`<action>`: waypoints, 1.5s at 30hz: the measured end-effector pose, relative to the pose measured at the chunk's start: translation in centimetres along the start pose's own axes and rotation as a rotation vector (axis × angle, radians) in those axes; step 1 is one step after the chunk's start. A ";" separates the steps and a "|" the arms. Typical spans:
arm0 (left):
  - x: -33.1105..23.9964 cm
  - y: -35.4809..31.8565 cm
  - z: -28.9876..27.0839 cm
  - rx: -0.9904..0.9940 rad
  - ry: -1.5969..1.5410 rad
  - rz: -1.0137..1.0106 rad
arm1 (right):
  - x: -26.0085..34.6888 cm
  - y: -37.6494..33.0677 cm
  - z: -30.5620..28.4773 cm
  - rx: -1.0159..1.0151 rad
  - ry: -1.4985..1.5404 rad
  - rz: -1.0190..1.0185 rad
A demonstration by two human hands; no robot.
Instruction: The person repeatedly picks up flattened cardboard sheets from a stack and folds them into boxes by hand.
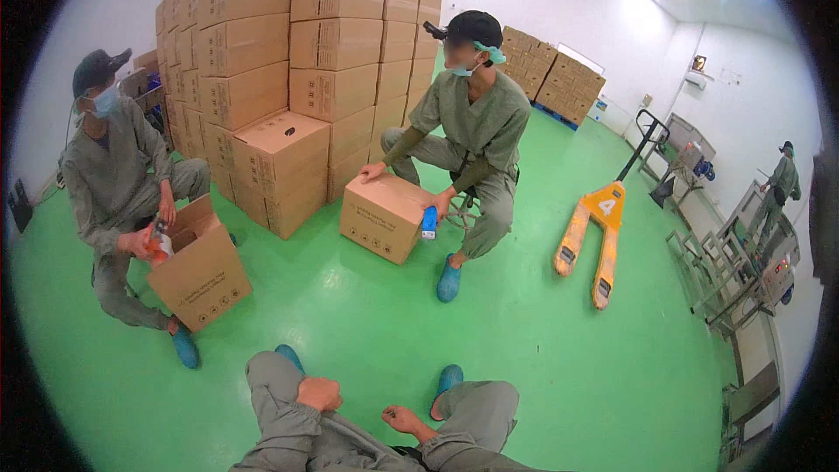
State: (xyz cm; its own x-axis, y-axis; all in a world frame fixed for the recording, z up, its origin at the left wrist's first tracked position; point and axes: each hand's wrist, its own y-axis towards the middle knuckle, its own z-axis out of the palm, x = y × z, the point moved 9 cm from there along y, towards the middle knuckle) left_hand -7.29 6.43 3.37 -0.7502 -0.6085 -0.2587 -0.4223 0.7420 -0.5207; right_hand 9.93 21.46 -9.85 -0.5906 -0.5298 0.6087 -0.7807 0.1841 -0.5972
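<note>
My left hand [320,393] rests on my left knee, its fingers curled into a loose fist. Between my knees my right hand [404,419] hangs low, fingers bent inward, and I see nothing in it. Neither hand touches a carton. Ahead of me a seated co-worker [479,122] steadies a closed carton [382,220] with one hand on top and a small blue object [429,222] in the other. At the left another co-worker [118,166] holds a red and white tool, perhaps a tape dispenser [159,245], over a carton with raised flaps [203,280].
Stacked cartons [336,44] rise behind the co-workers. A yellow pallet jack [603,218] stands on the green floor [542,358] at the right. Metal machines [752,271] line the right wall near another person [778,192]. Loaded pallets [568,87] sit far back.
</note>
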 end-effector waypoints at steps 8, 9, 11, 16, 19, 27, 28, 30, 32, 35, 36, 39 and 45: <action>-1.1 0.4 1.2 0.068 -0.224 0.039 | -0.7 -0.8 -0.5 -0.034 -0.011 -0.003; -1.1 0.3 0.9 0.050 -0.246 0.058 | -1.0 -0.9 -0.5 -0.027 -0.002 0.035; -0.9 0.1 0.4 0.020 -0.295 0.064 | -0.5 -1.1 -0.5 -0.016 0.005 -0.003; -1.0 -0.8 -0.2 0.051 -0.280 0.040 | 0.2 -1.3 -0.6 -0.012 -0.008 -0.004; -1.2 -1.0 -0.7 0.047 -0.280 0.029 | 0.4 -1.2 -0.7 -0.019 -0.007 -0.021; -1.5 -0.5 0.2 0.108 -0.253 0.023 | -0.8 -1.0 -0.8 -0.042 0.026 0.031; -1.5 -0.5 0.2 0.102 -0.254 0.024 | -0.3 -0.9 -0.8 -0.044 0.008 -0.022; -1.5 -0.5 0.3 0.104 -0.256 0.030 | -0.3 -0.8 -0.8 -0.043 -0.026 -0.005; -1.4 -0.5 0.4 0.115 -0.256 0.025 | -0.1 -0.8 -0.7 -0.027 0.026 -0.011; -1.3 -0.7 0.2 0.109 -0.242 -0.009 | -0.2 -0.9 -0.8 -0.034 0.026 -0.005; -1.5 -0.7 -0.1 0.088 -0.240 0.013 | -0.4 -0.9 -0.8 -0.030 0.023 0.010; -1.9 -0.8 0.0 0.095 -0.242 0.022 | -0.8 -0.9 -0.7 -0.041 0.023 0.024; -1.8 -0.8 0.1 0.071 -0.245 0.040 | -0.4 -0.9 -0.6 -0.078 -0.011 -0.030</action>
State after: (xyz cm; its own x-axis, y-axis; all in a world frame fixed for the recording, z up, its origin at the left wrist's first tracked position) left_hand -5.55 6.93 4.14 -0.6165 -0.6356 -0.4648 -0.3517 0.7504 -0.5596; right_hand 10.75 21.98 -9.26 -0.5650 -0.5450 0.6194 -0.8115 0.2316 -0.5365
